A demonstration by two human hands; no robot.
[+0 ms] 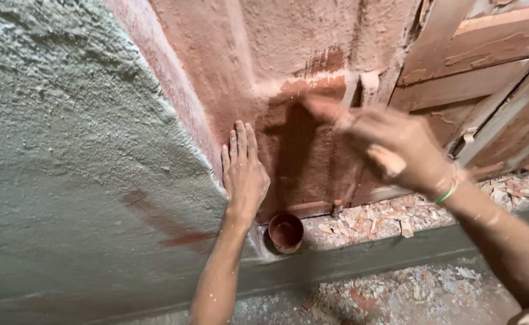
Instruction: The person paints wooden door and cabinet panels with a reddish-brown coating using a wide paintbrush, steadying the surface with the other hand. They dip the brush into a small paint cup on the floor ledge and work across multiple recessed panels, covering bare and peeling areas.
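Left hand flat and empty on the red-painted wall, right hand blurred above-right, grip unclear, nearer the wet patch; small paint cup just below the left palm.

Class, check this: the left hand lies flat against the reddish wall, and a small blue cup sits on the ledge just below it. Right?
Not quite. The head view shows the left hand flat on the reddish wall, but the cup on the ledge below it is reddish-brown, not blue.
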